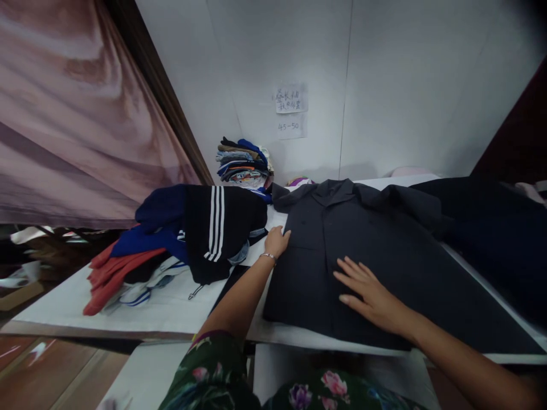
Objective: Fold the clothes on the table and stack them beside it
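Head view: dark coat [305, 279] lies right on the counter [171, 312]; my left hand [277, 242], grip unclear, meets its left edge, while my spread, empty right hand [368, 293] should smooth palm-flat.

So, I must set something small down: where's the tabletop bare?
White tabletop shows front left, between the striped black garment and its front edge; right, a thin strip separates the grey coat from the dark garment. The coat crowds the middle.
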`<state>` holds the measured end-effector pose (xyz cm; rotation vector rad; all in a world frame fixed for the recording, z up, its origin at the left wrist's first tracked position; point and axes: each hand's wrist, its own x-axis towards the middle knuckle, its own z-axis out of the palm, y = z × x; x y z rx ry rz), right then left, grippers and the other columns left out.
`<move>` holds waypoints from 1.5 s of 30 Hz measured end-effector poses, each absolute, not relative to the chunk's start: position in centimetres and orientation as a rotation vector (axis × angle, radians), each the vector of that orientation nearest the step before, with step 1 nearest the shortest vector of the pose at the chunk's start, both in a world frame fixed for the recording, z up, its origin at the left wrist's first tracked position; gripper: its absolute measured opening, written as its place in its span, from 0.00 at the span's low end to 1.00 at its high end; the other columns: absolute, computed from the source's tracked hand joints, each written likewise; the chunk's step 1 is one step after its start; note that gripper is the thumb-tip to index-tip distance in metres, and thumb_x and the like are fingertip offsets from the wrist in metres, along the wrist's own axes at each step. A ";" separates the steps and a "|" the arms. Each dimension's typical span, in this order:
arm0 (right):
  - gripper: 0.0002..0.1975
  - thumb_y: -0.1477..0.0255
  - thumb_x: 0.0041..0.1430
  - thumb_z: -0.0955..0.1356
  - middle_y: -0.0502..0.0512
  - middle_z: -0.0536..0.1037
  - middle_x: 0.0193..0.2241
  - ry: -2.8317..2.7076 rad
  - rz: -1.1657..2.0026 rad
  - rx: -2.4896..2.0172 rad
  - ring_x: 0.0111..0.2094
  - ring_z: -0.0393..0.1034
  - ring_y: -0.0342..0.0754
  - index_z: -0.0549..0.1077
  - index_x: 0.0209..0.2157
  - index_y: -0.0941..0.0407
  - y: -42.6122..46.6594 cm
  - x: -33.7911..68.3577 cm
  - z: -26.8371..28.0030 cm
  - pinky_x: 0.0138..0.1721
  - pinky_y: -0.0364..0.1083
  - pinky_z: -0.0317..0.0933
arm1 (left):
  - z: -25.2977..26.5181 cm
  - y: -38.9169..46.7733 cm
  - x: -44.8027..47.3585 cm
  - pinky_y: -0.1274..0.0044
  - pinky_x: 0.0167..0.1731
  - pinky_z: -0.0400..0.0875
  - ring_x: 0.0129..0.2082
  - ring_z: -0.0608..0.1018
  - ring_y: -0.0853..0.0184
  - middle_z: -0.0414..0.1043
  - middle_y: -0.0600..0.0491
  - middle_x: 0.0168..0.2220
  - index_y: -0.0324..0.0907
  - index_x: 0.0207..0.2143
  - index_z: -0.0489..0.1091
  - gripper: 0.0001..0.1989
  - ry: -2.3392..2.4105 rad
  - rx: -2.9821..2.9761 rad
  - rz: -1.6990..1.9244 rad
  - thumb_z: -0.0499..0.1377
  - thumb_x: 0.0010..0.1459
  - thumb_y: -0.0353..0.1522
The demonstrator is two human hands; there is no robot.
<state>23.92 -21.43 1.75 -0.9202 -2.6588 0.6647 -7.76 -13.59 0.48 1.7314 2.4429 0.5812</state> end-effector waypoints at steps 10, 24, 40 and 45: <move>0.36 0.48 0.63 0.55 0.60 0.49 0.67 -2.779 0.449 -1.062 0.67 0.38 0.57 0.55 0.65 0.54 -17.6 21.3 -3.2 0.64 0.63 0.35 | 0.0 -13.6 -8.2 0.71 0.41 0.68 0.46 0.76 0.56 0.75 0.40 0.44 0.39 0.45 0.66 0.15 2.468 1.576 0.321 0.53 0.62 0.40; 0.32 0.52 0.61 0.61 0.61 0.55 0.65 -2.734 0.773 -0.995 0.67 0.41 0.58 0.60 0.63 0.51 -17.0 21.6 -0.9 0.64 0.64 0.35 | -1.1 -14.4 1.5 0.59 0.64 0.44 0.67 0.50 0.59 0.49 0.49 0.67 0.47 0.64 0.55 0.30 1.475 2.537 0.290 0.46 0.63 0.49; 0.24 0.70 0.44 0.73 0.64 0.79 0.39 -1.312 0.391 -1.938 0.44 0.73 0.59 0.74 0.45 0.60 1.7 40.6 4.8 0.45 0.53 0.65 | -2.0 -14.4 1.0 0.59 0.64 0.44 0.67 0.49 0.58 0.49 0.51 0.67 0.47 0.65 0.53 0.32 1.501 2.568 0.225 0.45 0.63 0.50; 0.09 0.78 0.41 0.70 0.55 0.77 0.29 -1.293 0.433 -1.768 0.40 0.72 0.54 0.75 0.30 0.57 3.1 39.7 7.1 0.44 0.50 0.63 | -1.4 -14.6 1.2 0.60 0.64 0.44 0.67 0.49 0.59 0.48 0.50 0.67 0.45 0.65 0.53 0.33 1.506 2.567 0.208 0.44 0.63 0.51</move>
